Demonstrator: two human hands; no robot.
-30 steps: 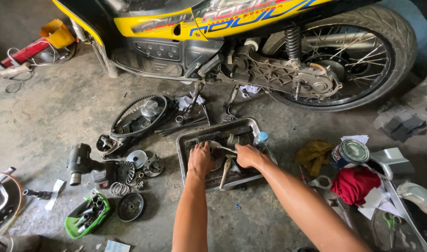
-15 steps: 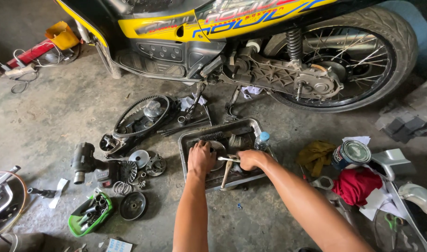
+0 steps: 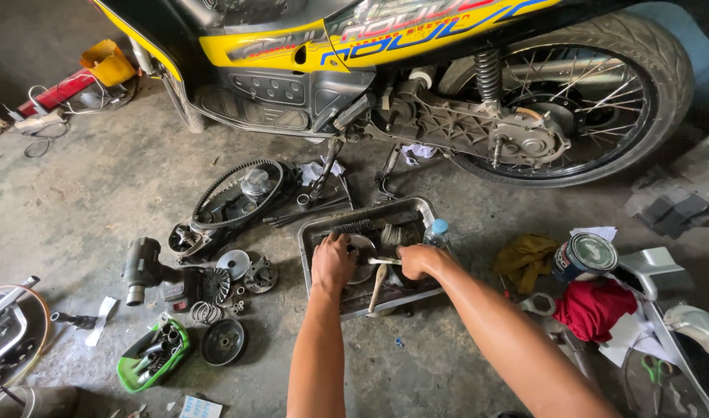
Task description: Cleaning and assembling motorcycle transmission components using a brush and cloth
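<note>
Both hands are working inside a shallow metal tray [image 3: 312, 232] sitting on the concrete floor [image 3: 83, 201], just below the yellow motorcycle [image 3: 385, 46]. Left hand [image 3: 333, 262] is lying palm-down, fingers curled over a round metal part [image 3: 362, 251] near the tray's left side. Right hand [image 3: 416, 259] is sitting closed in a fist at the tray's right side, gripping a thin light-coloured tool [image 3: 381, 262] that is reaching across to the round part. The two hands are close together but not touching. A brush with a pale wooden handle [image 3: 376, 288] is lying slanted toward the tray's near edge; cannot tell whether either hand is touching it. Dark bristle brushes [image 3: 370, 229] are resting along the tray's far edge, and a clear bottle with a blue cap [image 3: 437, 232] is standing at its far right corner.

Left of the tray on the floor: a drive belt looped on a black cover [image 3: 234, 197], small pulley discs [image 3: 246, 271], a dark impact wrench [image 3: 149, 267], a green tray of sockets [image 3: 153, 356]. Right of the tray: a yellow rag [image 3: 529, 255], a paint can [image 3: 585, 257], a red cloth [image 3: 590, 308]. The motorcycle's rear wheel [image 3: 579, 101] is standing beyond the tray's far right.
</note>
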